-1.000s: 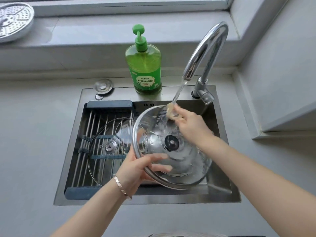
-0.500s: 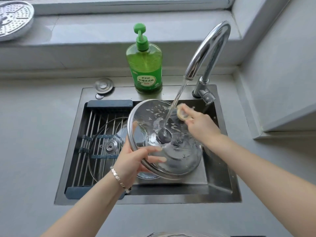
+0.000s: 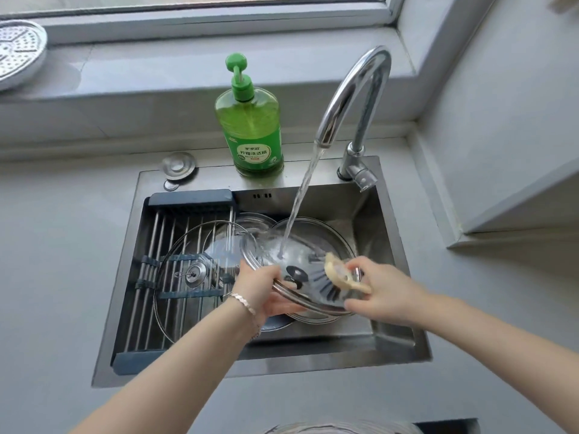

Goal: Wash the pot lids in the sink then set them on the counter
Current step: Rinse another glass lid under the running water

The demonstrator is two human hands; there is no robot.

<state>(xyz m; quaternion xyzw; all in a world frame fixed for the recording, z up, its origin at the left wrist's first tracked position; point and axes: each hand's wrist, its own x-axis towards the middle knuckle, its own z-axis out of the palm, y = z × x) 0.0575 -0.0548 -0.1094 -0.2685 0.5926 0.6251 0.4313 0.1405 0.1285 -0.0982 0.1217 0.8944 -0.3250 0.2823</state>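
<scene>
Left hand [image 3: 260, 292] grips glass lid [image 3: 300, 270] rim; right hand [image 3: 385, 296] pinches sponge [image 3: 340, 274] atop it.

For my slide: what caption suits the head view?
Left hand holds a glass lid under running water; right hand scrubs with a sponge.

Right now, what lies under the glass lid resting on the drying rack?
Through the glass lid the steel bars of the drying rack and its blue cross straps show. Whatever sits in the sink beneath the rack is hidden.
</scene>
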